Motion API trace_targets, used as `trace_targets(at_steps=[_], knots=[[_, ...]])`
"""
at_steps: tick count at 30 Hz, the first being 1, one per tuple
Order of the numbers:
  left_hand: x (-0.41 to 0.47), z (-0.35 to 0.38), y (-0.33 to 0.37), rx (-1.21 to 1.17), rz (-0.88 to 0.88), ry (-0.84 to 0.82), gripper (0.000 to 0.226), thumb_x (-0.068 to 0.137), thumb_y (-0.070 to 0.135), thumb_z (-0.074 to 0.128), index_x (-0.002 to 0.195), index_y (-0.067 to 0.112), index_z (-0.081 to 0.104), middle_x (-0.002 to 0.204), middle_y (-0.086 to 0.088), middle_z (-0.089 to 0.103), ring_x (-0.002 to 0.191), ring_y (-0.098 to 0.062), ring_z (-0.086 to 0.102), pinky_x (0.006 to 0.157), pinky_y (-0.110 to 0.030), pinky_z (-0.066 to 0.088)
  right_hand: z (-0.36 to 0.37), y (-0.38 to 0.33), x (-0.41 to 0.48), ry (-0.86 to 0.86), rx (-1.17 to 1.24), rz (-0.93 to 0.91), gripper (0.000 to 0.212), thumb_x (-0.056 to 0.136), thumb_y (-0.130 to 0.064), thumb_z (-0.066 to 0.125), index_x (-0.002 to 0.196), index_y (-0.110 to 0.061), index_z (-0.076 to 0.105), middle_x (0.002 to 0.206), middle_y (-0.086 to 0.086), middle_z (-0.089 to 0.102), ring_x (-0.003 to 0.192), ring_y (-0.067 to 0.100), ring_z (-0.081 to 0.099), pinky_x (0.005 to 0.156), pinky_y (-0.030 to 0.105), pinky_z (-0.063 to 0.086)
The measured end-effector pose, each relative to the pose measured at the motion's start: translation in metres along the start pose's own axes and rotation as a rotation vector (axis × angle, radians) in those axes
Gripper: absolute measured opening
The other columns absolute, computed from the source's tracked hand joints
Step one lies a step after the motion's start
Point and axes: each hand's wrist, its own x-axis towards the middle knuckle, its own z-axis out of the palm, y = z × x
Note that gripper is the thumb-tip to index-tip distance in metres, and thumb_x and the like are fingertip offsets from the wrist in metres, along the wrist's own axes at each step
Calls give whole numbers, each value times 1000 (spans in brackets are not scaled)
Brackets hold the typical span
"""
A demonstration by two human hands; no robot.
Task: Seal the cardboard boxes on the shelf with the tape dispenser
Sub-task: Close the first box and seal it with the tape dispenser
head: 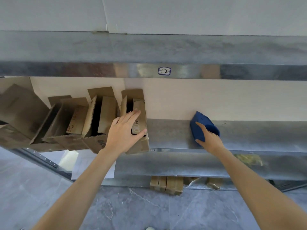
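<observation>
So the dull grey metal shelf (167, 135) is running right across the middle of the frame, with its upper beam (99, 70) wearing a little handwritten label (164, 71) at top centre. A pale beige wall (216, 98) is showing behind it, white panels (182, 14) are filling the top, and grey marbled floor tiles (41, 188) are spreading across the bottom, all sitting in soft, even light.

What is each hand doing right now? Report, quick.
Left hand: open, fingers flat on the rightmost cardboard box.
Right hand: grips the blue tape dispenser on the shelf.
</observation>
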Motion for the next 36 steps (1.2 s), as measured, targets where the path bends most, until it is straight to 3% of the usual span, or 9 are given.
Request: trace_targets(at_steps=[6, 10, 13, 18, 24, 36], knots=[[-6, -1, 4, -30, -8, 5, 77, 85, 68, 43, 148, 26, 44, 156, 7, 40, 141, -12, 40, 115, -36, 28, -14, -2, -1, 48, 53, 8, 78, 95, -36, 63, 155, -35, 14, 125, 11, 55, 87, 27, 61, 65, 38, 52], [-11, -1, 5, -68, -30, 10, 79, 84, 70, 44, 149, 25, 44, 157, 7, 38, 141, -12, 39, 115, -36, 27, -24, -16, -5, 158, 42, -8, 75, 92, -44, 64, 154, -30, 23, 141, 9, 46, 116, 33, 53, 84, 45, 52], [-17, 2, 7, -95, -65, 25, 74, 88, 58, 62, 150, 21, 42, 158, 6, 37, 143, -13, 37, 116, -35, 28, -32, -43, -6, 206, 43, -53, 73, 91, -49, 62, 152, -28, 28, 144, 9, 45, 126, 32, 48, 92, 46, 49], [-24, 10, 19, -213, -239, 86, 77, 88, 43, 69, 151, 15, 37, 159, 2, 34, 145, -15, 32, 113, -35, 37, -36, -115, -6, 52, 261, -280, 73, 92, -49, 62, 152, -34, 24, 134, 4, 50, 120, 22, 50, 94, 44, 49], [-28, 15, 22, -256, -300, 81, 79, 89, 39, 70, 153, 13, 31, 163, -3, 20, 151, -16, 14, 110, -34, 38, -21, -188, -10, 2, 329, -493, 64, 93, -41, 64, 149, -26, 35, 141, 5, 46, 126, 18, 49, 100, 35, 44], [-33, 30, 2, -383, -315, 50, 65, 85, 35, 75, 143, 23, 47, 159, 0, 32, 146, -17, 31, 109, -30, 35, 6, -193, -11, -25, 390, -524, 53, 93, -33, 67, 141, -21, 48, 135, 2, 45, 102, 11, 54, 94, 26, 46]])
